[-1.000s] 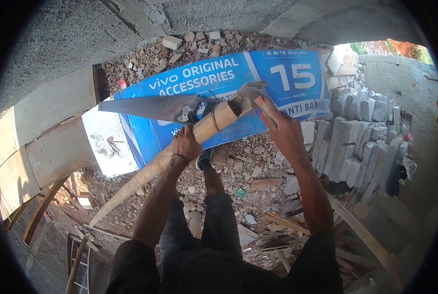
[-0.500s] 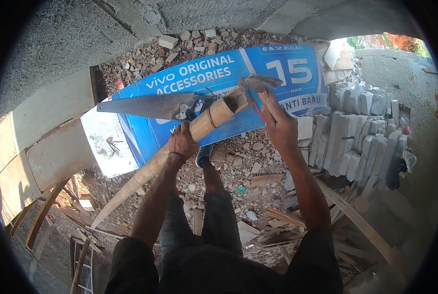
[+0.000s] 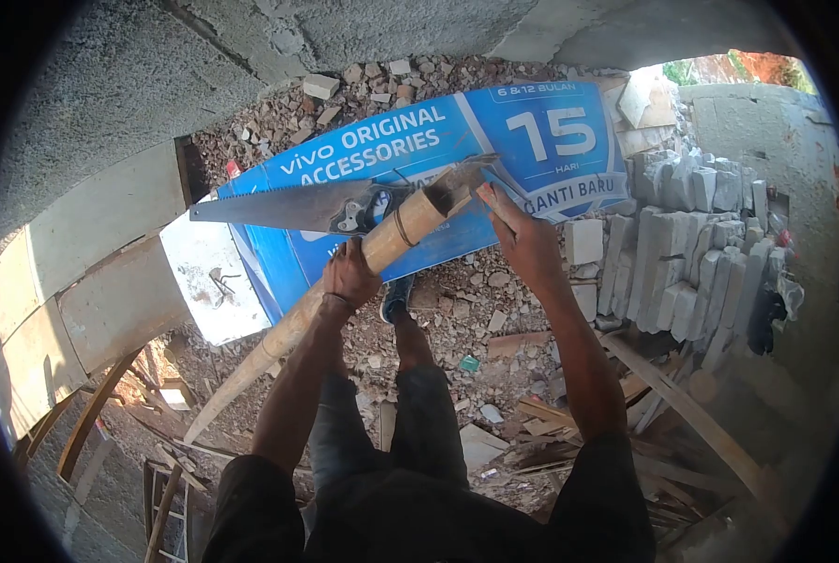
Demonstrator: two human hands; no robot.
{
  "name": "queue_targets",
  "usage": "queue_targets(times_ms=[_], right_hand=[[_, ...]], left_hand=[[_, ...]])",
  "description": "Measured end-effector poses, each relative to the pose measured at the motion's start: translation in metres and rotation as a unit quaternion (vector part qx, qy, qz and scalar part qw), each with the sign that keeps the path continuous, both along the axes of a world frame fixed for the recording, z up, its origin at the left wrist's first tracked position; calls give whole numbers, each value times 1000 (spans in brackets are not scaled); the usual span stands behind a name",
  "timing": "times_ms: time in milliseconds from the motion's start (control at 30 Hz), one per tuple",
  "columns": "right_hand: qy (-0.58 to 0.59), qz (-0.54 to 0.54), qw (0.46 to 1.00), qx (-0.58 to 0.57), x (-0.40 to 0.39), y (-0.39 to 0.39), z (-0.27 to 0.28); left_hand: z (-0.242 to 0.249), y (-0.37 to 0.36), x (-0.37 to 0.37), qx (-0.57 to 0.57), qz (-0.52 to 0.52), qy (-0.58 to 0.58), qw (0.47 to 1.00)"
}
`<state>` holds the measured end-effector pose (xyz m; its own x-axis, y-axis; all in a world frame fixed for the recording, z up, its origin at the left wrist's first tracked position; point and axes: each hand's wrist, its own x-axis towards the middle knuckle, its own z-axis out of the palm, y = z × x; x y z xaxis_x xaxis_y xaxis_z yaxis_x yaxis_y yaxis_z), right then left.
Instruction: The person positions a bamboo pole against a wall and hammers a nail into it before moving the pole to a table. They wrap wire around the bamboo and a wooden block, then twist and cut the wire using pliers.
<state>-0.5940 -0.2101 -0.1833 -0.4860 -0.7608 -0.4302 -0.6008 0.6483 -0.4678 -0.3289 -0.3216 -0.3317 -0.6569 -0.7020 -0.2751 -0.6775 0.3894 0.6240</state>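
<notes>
A thick bamboo pole [image 3: 288, 328] slants from lower left up to its cut, hollow end, which points up and right over the blue sign [image 3: 372, 141]. My left hand [image 3: 352, 274] is wrapped round it, a little below a dark band tied about the pole. In my right hand [image 3: 530, 246] is a hammer [image 3: 482, 169], gripped by its reddish handle. Its metal head, blurred, is right at the pole's open end. Behind the pole a handsaw [image 3: 279, 206] lies on the sign, teeth upward in view, its dark handle partly covered by the bamboo.
Broken brick and stone rubble [image 3: 447, 347] covers the ground round my feet. Stacked grey blocks [image 3: 682, 253] stand at right, above scattered wooden planks [image 3: 551, 418]. A concrete wall [image 3: 419, 38] runs along the top, and pale panels [image 3: 110, 235] line the left.
My right hand has swung the hammer down and left, bringing its head to the bamboo's open end. The left hand keeps its hold on the pole.
</notes>
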Motion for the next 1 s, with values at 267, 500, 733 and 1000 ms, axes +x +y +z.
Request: queue_targets(times_ms=[267, 500, 733, 1000], right_hand=[[49, 24, 993, -104, 1, 4, -3], [115, 9, 956, -269, 6, 23, -31], [153, 73, 978, -122, 12, 24, -32], [-104, -208, 967, -105, -9, 18, -91]], left_hand=[[0, 9, 0, 19, 5, -3, 1000], [4, 10, 0, 12, 8, -9, 1000], [-2, 9, 0, 10, 8, 5, 1000], [12, -1, 3, 28, -8, -7, 1000]])
